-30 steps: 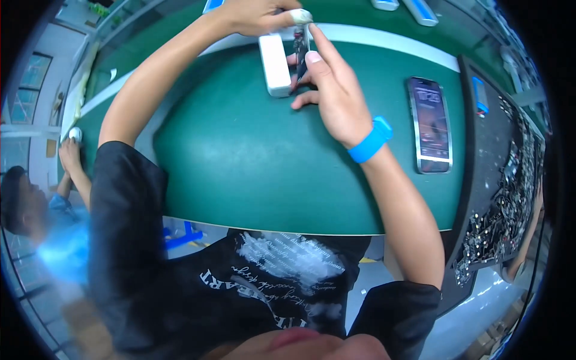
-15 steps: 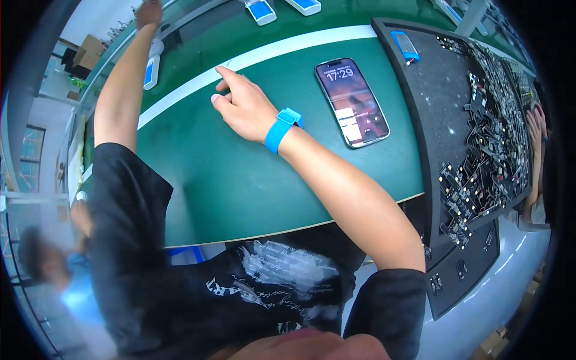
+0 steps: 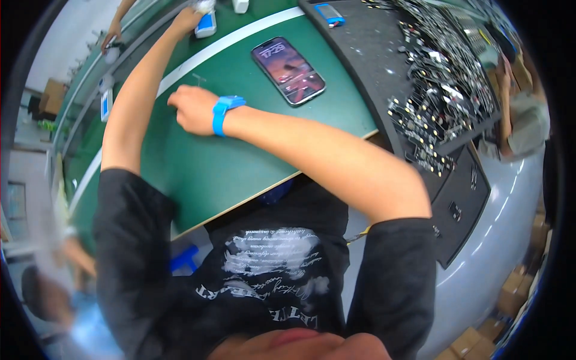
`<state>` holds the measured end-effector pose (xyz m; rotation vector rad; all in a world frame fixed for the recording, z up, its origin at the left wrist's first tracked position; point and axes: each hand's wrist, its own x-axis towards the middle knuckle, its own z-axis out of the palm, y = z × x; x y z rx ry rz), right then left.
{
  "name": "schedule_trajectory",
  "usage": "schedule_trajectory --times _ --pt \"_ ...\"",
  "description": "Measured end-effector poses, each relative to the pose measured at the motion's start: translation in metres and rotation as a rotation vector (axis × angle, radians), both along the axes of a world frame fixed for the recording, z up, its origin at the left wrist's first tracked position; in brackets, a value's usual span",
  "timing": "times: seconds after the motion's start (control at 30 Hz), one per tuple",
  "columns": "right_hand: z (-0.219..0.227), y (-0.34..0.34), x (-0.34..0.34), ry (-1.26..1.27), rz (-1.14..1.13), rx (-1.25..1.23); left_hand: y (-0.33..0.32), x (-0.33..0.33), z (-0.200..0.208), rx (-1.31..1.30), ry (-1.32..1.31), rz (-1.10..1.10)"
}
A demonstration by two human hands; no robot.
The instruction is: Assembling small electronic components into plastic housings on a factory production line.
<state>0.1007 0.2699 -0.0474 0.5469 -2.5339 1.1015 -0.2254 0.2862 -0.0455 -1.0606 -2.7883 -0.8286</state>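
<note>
Left hand (image 3: 189, 20): shifted rightward in the head view, upper left, at the white-and-blue case (image 3: 206, 26); grip can't be told.
Right hand (image 3: 195, 110): loosely curled, apparently empty, left of centre.
Case step: seemingly picking or placing; calls for steady fingertips.

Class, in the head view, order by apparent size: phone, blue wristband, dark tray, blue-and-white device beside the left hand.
1. Dark tray
2. Phone
3. Blue wristband and blue-and-white device: too close to rank
</note>
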Motion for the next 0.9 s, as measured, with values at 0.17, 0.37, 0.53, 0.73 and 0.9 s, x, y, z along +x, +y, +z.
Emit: schedule_trajectory --times 0.17,0.37,0.53,0.73,0.9 --pt "0.093 0.061 0.062 0.226 0.062 0.798 -0.115 0.045 0.027 -0.087 -0.038 -0.099" --pt "0.118 0.307 0.093 -0.077 -0.485 1.340 -0.172 0.191 0.040 -0.019 0.048 -0.063" --pt "0.067 0.415 0.117 -0.597 -0.610 1.179 -0.180 0.208 -0.005 0.730 -0.030 -0.489" --pt "0.051 0.412 0.102 -0.647 -1.161 1.176 -0.179 0.244 0.012 0.875 -0.419 -0.362" --pt "0.065 0.408 0.085 -0.771 -1.164 1.096 -0.185 0.244 0.002 0.860 0.043 -0.626"
